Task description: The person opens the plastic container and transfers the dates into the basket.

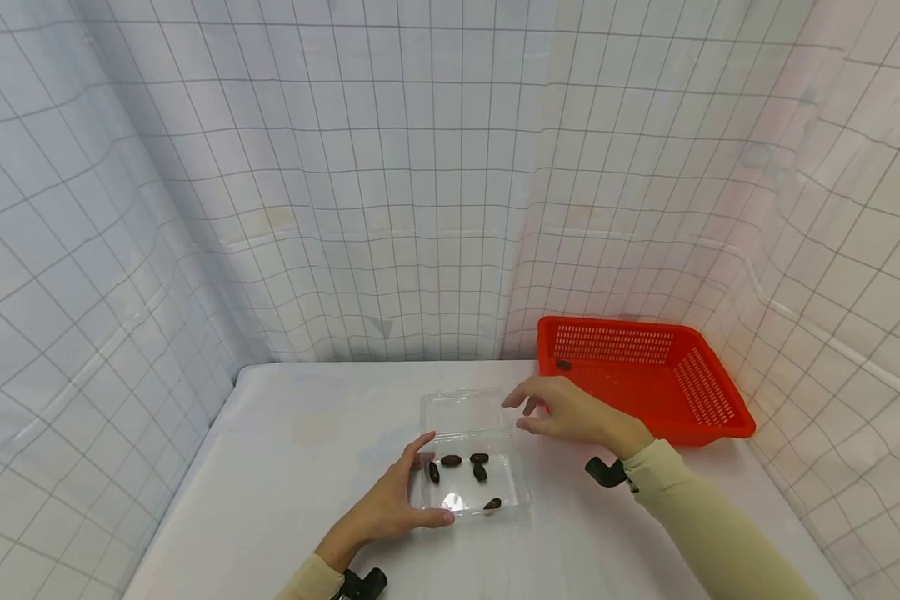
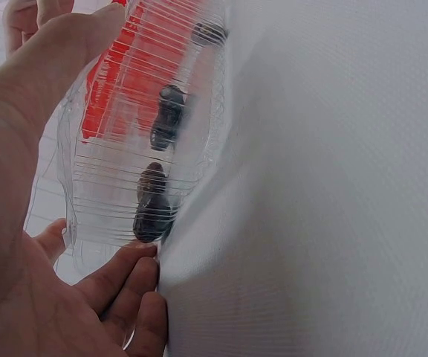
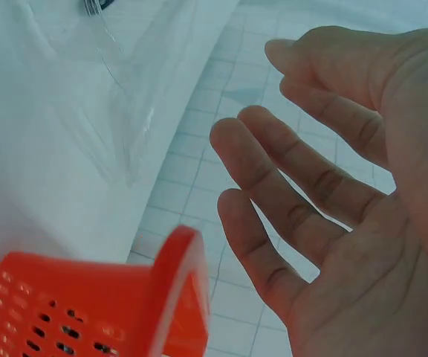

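Note:
A clear plastic clamshell box [image 1: 457, 485] lies on the white table with its lid [image 1: 461, 412] folded back, away from me. Several small, dark brown oval pieces, date-like and glossy, are inside it, one [image 1: 451, 460] along the back and another [image 1: 492, 504] by the front right corner. My left hand [image 1: 390, 502] grips the box's left side, thumb at the front edge and fingers round the back left corner. Through the ribbed wall the dark pieces [image 2: 168, 117] show in the left wrist view. My right hand [image 1: 566, 410], holding nothing, hovers right of the lid with fingers loosely bent.
A red perforated plastic basket [image 1: 708, 431] stands at the back right of the table, just beyond my right hand. One dark piece [image 1: 563, 364] lies near its back left corner. White grid-patterned curtains [image 1: 420, 208] close off the back and both sides.

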Tool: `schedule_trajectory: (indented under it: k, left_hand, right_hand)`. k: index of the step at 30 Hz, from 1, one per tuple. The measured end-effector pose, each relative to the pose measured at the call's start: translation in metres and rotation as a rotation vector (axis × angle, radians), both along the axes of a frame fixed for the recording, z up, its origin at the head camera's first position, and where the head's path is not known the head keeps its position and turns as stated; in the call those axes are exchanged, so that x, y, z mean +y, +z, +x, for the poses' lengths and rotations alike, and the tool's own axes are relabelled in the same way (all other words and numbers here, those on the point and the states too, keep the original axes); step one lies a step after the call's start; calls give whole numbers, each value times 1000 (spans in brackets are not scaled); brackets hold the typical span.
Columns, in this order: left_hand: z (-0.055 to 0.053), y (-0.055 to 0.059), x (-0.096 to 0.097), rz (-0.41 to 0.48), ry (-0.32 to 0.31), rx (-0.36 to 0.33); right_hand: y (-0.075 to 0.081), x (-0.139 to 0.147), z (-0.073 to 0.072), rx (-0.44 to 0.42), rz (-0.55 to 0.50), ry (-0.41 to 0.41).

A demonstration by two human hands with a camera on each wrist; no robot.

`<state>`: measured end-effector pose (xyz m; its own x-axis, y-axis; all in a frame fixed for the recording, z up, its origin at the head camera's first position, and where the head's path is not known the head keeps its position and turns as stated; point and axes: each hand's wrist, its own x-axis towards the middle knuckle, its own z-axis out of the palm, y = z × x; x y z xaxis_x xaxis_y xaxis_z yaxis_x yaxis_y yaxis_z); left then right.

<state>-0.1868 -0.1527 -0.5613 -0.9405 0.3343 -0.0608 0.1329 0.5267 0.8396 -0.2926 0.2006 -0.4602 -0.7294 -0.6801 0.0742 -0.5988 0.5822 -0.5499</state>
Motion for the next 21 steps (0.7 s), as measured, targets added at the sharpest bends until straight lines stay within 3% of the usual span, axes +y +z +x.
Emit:
schedule_trajectory:
  k: [17, 21]
  left_hand:
    - [-2, -1, -1, 1, -6, -5]
    - [-1, 0, -1, 5, -13, -5]
  right_hand:
    - [-22, -36, 12, -55, 165, 286]
    - [-26, -46, 15, -90, 210, 310]
